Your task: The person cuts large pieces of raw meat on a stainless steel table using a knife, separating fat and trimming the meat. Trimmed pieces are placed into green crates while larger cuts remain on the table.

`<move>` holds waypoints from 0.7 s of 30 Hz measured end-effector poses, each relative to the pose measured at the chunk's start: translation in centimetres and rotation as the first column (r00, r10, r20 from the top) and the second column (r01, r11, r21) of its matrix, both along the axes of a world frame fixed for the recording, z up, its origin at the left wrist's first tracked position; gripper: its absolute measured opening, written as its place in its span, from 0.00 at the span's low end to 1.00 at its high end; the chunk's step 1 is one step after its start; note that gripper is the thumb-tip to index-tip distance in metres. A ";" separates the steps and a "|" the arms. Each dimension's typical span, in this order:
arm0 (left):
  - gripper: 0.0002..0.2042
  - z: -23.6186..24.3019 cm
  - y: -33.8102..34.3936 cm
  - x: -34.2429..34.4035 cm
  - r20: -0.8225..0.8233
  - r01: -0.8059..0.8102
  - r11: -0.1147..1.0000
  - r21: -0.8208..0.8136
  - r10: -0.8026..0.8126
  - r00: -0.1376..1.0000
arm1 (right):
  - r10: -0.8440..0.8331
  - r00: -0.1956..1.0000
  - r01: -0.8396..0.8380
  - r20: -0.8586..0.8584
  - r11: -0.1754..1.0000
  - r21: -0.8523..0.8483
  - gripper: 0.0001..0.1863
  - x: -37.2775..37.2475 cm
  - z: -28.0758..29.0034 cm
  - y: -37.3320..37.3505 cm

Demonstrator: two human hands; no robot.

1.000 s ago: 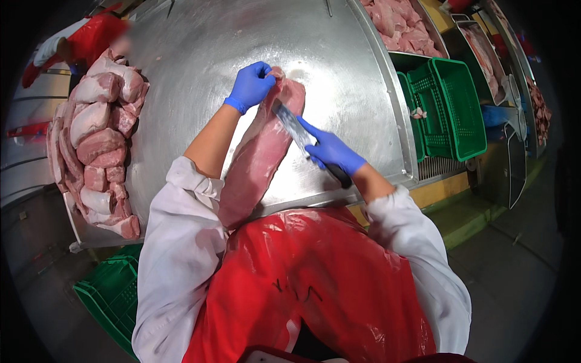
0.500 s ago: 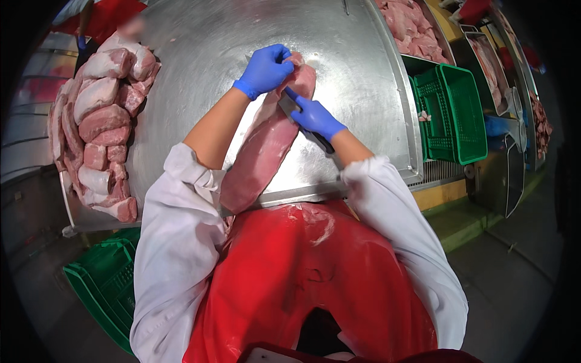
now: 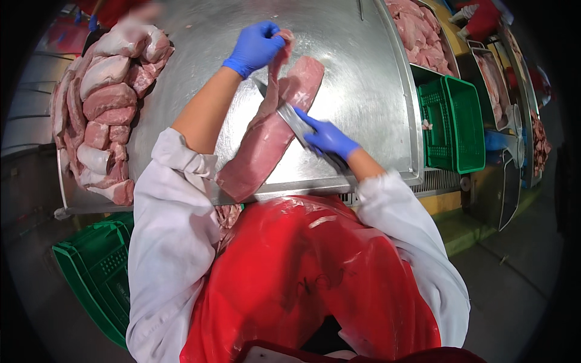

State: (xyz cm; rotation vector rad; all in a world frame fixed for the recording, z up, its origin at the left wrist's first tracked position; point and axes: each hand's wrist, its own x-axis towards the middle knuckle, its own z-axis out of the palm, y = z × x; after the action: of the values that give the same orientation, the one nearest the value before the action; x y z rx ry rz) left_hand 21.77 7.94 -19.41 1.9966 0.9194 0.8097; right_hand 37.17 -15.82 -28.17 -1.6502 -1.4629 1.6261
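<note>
A long piece of raw meat (image 3: 269, 148) lies slantwise on the metal table, its lower end by the front edge. My left hand (image 3: 254, 47), in a blue glove, pinches the top of a strip of trimmed meat (image 3: 275, 75) and holds it raised. The lower part of that strip still joins the left side of the piece. My right hand (image 3: 330, 136), also gloved in blue, grips a knife (image 3: 293, 123), the index finger stretched along its back. The blade crosses the meat about midway, and its tip shows beyond the strip on the left.
Cuts of meat (image 3: 109, 103) are piled along the left of the metal table (image 3: 375, 121). Beyond its raised right edge stand a green crate (image 3: 463, 121) and a tray of meat (image 3: 417, 36). Another green crate (image 3: 97, 266) sits low at left. Part of a person in red (image 3: 109, 9) shows at upper left.
My left hand has moved up and left, lifting the strip farther from the piece. My right hand with the knife has come down and slightly right.
</note>
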 end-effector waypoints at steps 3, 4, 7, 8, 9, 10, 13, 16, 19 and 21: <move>0.14 1.5 0.3 -2.0 0.048 -0.027 0.998 -0.050 0.030 0.998 | -0.027 0.992 0.018 -0.122 0.997 -0.080 0.39 0.6 0.5 -4.4; 0.13 1.8 -0.1 -2.0 0.092 -0.022 0.998 -0.051 0.027 0.995 | 0.004 0.998 -0.007 -0.069 0.999 -0.041 0.39 0.6 0.2 -3.2; 0.08 3.8 -2.2 -1.1 -0.078 0.075 0.997 0.014 -0.074 0.994 | 0.007 0.997 -0.018 0.071 0.988 0.152 0.37 -2.5 0.7 3.6; 0.08 4.6 -2.5 -1.0 -0.111 0.050 0.999 0.016 -0.048 0.993 | 0.006 1.000 -0.008 0.018 0.991 0.134 0.38 -3.4 0.4 4.4; 0.09 4.5 -1.9 -1.9 -0.095 0.030 0.999 0.038 -0.026 0.995 | 0.004 0.999 0.000 -0.034 0.993 0.114 0.38 -4.1 0.2 4.7; 0.11 4.1 -0.9 -2.8 -0.078 0.009 0.998 0.058 -0.004 0.997 | 0.066 0.998 -0.068 0.015 0.994 0.087 0.39 -3.9 0.3 3.3; 0.08 7.8 -2.4 -5.3 0.016 -0.177 0.983 -0.043 0.178 0.984 | 0.091 0.987 -0.105 -0.132 0.989 -0.104 0.41 -1.9 1.3 -4.1; 0.08 9.4 -4.6 -7.1 0.053 -0.157 0.987 -0.023 0.158 0.986 | 0.122 0.986 -0.132 -0.113 0.987 -0.089 0.41 -2.9 0.5 -2.7; 0.08 11.2 -7.5 -7.0 0.212 -0.063 0.979 -0.195 0.105 0.972 | 0.127 0.984 -0.134 -0.124 0.989 -0.053 0.40 -7.7 0.5 4.4; 0.07 11.8 -7.7 -9.3 0.171 -0.128 0.985 -0.119 0.148 0.974 | 0.191 0.981 -0.192 -0.015 0.981 -0.018 0.41 -8.9 0.9 4.4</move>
State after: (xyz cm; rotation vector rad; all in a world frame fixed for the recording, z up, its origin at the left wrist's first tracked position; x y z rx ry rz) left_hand 12.46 0.24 -7.65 1.7506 0.9828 0.9797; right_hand 28.28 -11.41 -27.28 -1.5459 -1.6480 1.7535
